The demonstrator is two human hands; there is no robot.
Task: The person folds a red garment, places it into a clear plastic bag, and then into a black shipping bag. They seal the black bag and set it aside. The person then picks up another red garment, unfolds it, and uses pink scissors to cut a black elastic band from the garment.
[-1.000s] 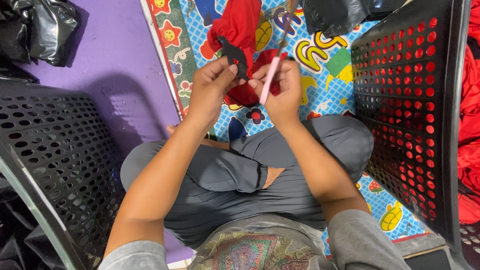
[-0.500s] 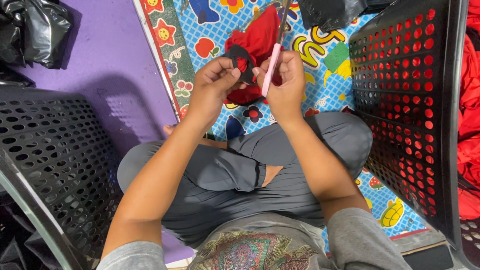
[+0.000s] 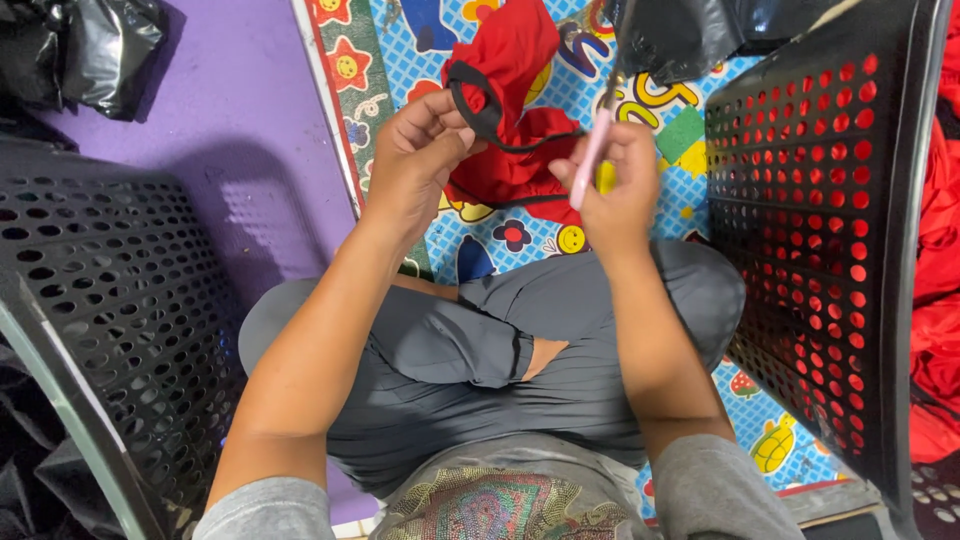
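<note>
the person sits cross-legged on the floor, and both hands are raised near the upper middle of the frame. the left hand (image 3: 425,150) has its fingers pinched shut on the black elastic strap (image 3: 478,105) that loops off a small red fabric garment (image 3: 510,120), holding the strap up and taut. the right hand (image 3: 615,190) is clenched around a slim pink-handled tool (image 3: 592,160), which points up toward the strap; whether it is scissors or a cutter i cannot tell. the red garment hangs between the two hands, above a colourful cartoon-printed play mat (image 3: 520,235) in blue. a black perforated plastic crate (image 3: 820,230) stands at the right, just beside the right arm, and another black perforated crate (image 3: 100,300) fills the lower left. a crumpled black plastic bag (image 3: 90,50) lies at the upper left on the purple floor (image 3: 240,130).
</note>
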